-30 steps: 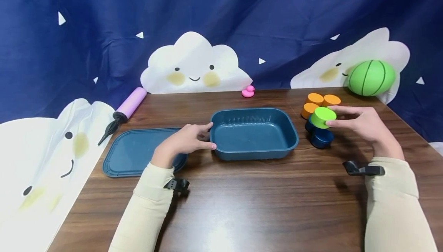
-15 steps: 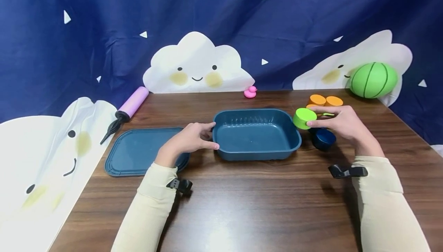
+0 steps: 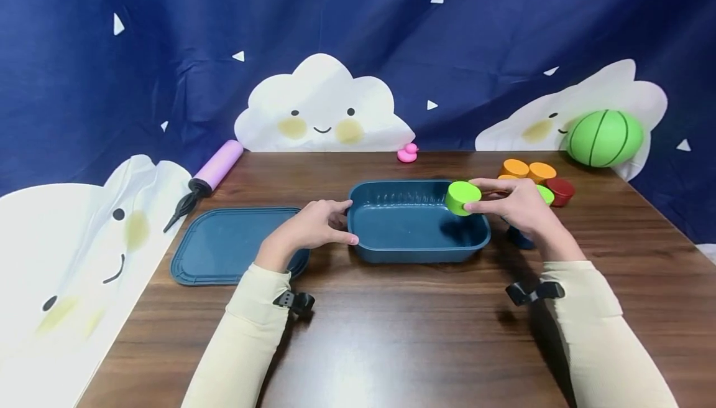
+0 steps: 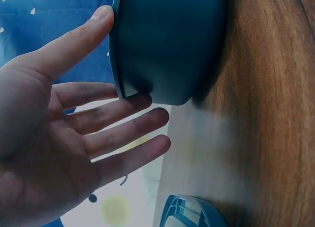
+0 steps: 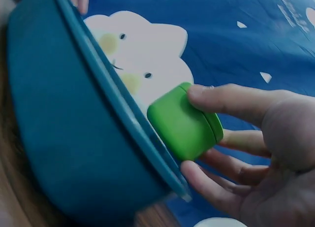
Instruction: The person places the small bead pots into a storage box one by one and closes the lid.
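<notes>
My right hand (image 3: 517, 206) pinches a small bright-green lidded jar (image 3: 463, 198) between thumb and fingers, over the right end of the dark blue plastic box (image 3: 419, 255). In the right wrist view the green jar, with a seam round it, is tilted just beyond the box's rim. My left hand (image 3: 313, 227) rests against the box's left end. In the left wrist view its thumb touches the rim, and the other fingers lie nearly straight, the upper ones against the box's corner. Nothing shows on the visible floor of the box.
Right of the box stand orange jars (image 3: 541, 172), a dark red jar (image 3: 560, 191), another green one (image 3: 545, 194) and dark blue jars (image 3: 520, 239) partly hidden. A blue lid (image 3: 224, 246) lies left; a purple hand pump (image 3: 220, 165), pink duck (image 3: 408, 153) and green ball (image 3: 606, 139) sit farther back.
My right hand has carried the green jar leftward, from above the dark blue jars to over the box. The red jar and second green jar have come into sight. My left hand stays at the box.
</notes>
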